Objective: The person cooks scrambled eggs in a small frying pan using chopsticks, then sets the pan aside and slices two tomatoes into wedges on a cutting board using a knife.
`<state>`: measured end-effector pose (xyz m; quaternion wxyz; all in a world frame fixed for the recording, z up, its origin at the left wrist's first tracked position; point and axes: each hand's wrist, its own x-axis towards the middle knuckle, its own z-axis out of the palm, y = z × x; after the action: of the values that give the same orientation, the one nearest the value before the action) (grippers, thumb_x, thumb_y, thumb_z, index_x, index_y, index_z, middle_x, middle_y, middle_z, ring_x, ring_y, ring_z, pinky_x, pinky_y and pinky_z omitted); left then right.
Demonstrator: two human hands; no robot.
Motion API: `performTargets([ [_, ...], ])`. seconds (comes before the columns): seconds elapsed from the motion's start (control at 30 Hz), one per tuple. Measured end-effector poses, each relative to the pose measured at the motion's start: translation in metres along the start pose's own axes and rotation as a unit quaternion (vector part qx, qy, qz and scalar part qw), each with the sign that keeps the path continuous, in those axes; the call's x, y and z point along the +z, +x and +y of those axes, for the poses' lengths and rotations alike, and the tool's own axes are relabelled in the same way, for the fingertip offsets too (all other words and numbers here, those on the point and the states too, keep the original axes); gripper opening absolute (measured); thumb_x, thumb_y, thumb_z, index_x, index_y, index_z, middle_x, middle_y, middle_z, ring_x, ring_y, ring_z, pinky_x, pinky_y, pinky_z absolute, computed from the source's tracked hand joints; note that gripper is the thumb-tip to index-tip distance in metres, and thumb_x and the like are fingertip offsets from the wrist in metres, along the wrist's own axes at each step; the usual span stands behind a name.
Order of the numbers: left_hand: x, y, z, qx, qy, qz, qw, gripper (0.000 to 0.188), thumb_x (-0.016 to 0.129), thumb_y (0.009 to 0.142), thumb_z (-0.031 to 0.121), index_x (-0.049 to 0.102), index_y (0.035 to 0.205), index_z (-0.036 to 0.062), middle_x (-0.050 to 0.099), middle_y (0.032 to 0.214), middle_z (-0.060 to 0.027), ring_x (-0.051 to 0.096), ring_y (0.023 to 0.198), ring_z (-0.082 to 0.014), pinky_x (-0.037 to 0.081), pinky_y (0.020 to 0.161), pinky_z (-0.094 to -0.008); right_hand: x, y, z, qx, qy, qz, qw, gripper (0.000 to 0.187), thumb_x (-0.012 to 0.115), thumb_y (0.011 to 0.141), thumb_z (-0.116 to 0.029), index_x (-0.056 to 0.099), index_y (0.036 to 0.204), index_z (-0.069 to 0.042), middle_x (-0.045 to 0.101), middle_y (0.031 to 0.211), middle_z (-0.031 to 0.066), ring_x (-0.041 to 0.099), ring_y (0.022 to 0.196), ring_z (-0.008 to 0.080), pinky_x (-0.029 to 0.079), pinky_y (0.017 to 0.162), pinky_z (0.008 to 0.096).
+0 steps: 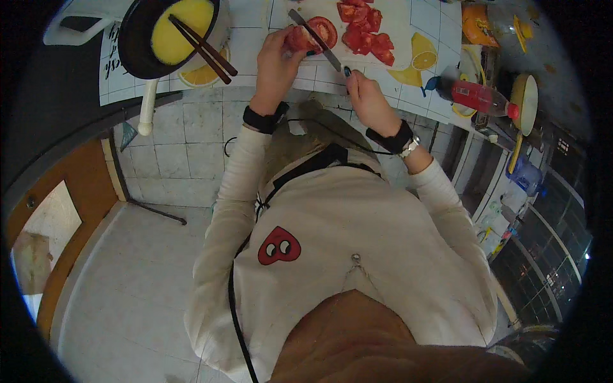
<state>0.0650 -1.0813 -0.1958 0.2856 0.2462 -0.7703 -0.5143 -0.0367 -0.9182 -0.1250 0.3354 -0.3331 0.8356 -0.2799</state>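
My left hand [277,62] is closed around a cut tomato [297,39] that rests on a white cutting board [317,64], its red cut face turned to the right. In my right hand [370,97] is the handle of a kitchen knife [324,48]. The blade lies slanted across the tomato, its tip pointing to the far left; how deep it sits in the flesh I cannot tell. Just right of the blade, a pile of tomato chunks [361,39] spreads over the board.
At the left, a dark pot [137,60] with a pale handle holds yellow liquid [167,37], and brown chopsticks [203,50] lean over its rim. Right of the board lies a bottle with a red label [476,94]. The table's near edge [408,107] runs in front of me.
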Motion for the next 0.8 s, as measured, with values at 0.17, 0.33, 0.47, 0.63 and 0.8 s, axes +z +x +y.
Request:
performTargets([
  [0.17,0.002,-0.005,-0.004,-0.012,-0.004,0.008,1.000,0.050,0.076,0.076,0.003,0.055,0.120,-0.0010,0.061,0.112,-0.0134,0.064,0.100,-0.0221,0.053,0.086,-0.0318,0.014,0.013,0.008,-0.252,-0.084,0.099,0.959,0.021,0.043,0.097,-0.017,0.049,0.091,0.002,0.057,0.076,0.0281,0.055,0.070,0.0500,0.042,0.061,0.0574],
  [0.33,0.003,-0.006,-0.006,-0.021,-0.027,0.033,0.999,0.049,0.076,0.076,0.002,0.053,0.119,-0.0011,0.060,0.109,-0.0142,0.063,0.098,-0.0240,0.053,0.085,-0.0331,-0.001,-0.014,0.029,-0.058,-0.040,0.029,0.997,0.026,0.041,0.100,-0.021,0.049,0.095,0.004,0.057,0.073,0.0300,0.056,0.069,0.0490,0.043,0.062,0.0568],
  [0.47,0.013,-0.015,0.002,0.078,0.059,0.051,0.994,0.052,0.074,0.076,0.001,0.051,0.123,-0.0005,0.056,0.111,-0.0156,0.059,0.100,-0.0306,0.050,0.085,-0.0370,0.000,-0.015,0.029,-0.072,-0.059,0.041,0.995,0.029,0.039,0.101,-0.023,0.050,0.094,0.004,0.058,0.073,0.0294,0.056,0.072,0.0491,0.044,0.063,0.0544],
  [0.63,0.020,-0.021,0.014,0.079,0.095,0.001,0.992,0.062,0.073,0.076,0.002,0.048,0.132,0.0095,0.050,0.116,-0.0172,0.054,0.102,-0.0356,0.047,0.088,-0.0389,0.010,0.019,0.030,-0.135,-0.060,0.059,0.987,0.029,0.038,0.100,-0.023,0.051,0.096,0.003,0.060,0.081,0.0282,0.059,0.077,0.0464,0.046,0.067,0.0527],
  [0.8,0.000,-0.008,0.014,0.098,0.126,-0.008,0.987,0.053,0.069,0.080,0.004,0.055,0.130,0.0137,0.053,0.116,-0.0171,0.058,0.100,-0.0333,0.049,0.086,-0.0375,-0.007,0.001,0.044,-0.165,-0.036,0.047,0.985,0.029,0.041,0.099,-0.023,0.052,0.096,0.003,0.061,0.085,0.0249,0.059,0.076,0.0451,0.046,0.064,0.0504],
])
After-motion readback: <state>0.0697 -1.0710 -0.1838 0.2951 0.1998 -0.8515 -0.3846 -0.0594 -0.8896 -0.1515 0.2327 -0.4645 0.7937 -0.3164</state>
